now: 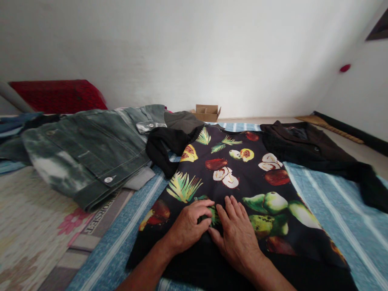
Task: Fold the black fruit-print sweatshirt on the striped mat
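A black sweatshirt [224, 194] printed with fruit and leaves lies spread flat, its neck away from me and its plain black hem towards me. My left hand [190, 221] rests on the lower middle of the front, fingers loosely bent, with thumb and forefinger apart. Beside it, my right hand [236, 234] lies flat with fingers stretched out, palm on the cloth. The two hands nearly meet at the thumbs. One black sleeve [169, 145] is bent at the left; the other runs out to the right, beside a dark brown garment.
Beneath lies a blue striped sheet [330, 194]. A grey-green denim jacket [100, 149] overlaps a floral mat [36, 218] at left. The dark brown garment [297, 137] is at right. A cardboard box [207, 112] and a red object [60, 96] stand near the white wall [188, 52].
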Demonstrator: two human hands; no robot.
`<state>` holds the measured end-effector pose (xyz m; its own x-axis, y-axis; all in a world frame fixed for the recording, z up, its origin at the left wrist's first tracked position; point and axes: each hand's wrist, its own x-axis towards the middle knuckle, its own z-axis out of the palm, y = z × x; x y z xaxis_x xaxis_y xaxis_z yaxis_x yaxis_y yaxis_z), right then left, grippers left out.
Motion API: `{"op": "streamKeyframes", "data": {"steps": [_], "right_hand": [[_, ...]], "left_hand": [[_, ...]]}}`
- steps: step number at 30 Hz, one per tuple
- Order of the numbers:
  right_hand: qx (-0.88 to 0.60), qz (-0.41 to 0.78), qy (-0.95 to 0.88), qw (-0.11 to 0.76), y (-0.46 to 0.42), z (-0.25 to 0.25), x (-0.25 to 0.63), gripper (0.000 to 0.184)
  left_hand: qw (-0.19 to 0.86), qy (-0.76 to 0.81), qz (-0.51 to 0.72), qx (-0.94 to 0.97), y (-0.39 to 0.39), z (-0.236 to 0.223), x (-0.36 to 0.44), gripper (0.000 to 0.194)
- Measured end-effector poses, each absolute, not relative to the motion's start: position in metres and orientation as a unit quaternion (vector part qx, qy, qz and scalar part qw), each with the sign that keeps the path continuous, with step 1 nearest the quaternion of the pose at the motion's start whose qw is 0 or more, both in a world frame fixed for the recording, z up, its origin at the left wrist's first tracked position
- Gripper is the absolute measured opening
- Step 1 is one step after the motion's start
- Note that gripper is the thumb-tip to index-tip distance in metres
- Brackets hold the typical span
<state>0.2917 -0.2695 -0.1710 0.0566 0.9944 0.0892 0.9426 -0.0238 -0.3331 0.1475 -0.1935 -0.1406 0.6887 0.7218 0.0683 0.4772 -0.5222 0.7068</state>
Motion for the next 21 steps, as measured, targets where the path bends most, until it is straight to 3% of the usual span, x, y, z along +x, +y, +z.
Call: {"op": "streamKeyframes", "data": {"steps": [21], "right_hand": [[-0.713, 0.082, -0.679, 0.156, -0.2696, -0.1697, 0.2911, 0.058]], "left_hand": [[0.34, 0.345, 0.183, 0.855, -0.1928, -0.1408, 0.1467, 0.016]]}}
